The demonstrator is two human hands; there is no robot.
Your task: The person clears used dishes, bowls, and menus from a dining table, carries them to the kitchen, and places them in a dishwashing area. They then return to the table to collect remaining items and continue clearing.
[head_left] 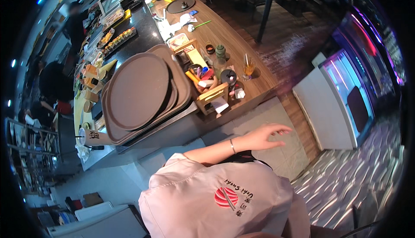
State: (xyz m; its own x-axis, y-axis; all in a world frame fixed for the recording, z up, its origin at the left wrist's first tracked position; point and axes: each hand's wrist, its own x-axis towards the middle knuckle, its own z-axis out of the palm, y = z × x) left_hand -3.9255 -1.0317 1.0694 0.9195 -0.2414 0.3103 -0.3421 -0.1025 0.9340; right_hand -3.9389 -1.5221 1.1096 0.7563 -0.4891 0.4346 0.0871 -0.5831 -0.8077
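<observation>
My left hand (269, 137) reaches across in front of my light shirt (186, 199), out of its short sleeve, with a thin bracelet (232, 146) on the wrist. Its fingers are loosely spread and hold nothing. Pale floor tiles (283, 117) lie below it. Nearest on the counter is a wooden caddy (212, 94) filled with small, colourful items. Left of the caddy, several brown trays (138, 91) are stacked, round ones on top of rectangular ones. My right hand is out of the frame.
The wooden counter (263, 80) carries a glass of amber drink (248, 68), a green bottle (220, 51) and a round dark tray (180, 4). A lidded cup (90, 137) stands by the trays. Sushi platters (120, 40) line the dark worktop. A lit display fridge (350, 91) stands right; people work far left.
</observation>
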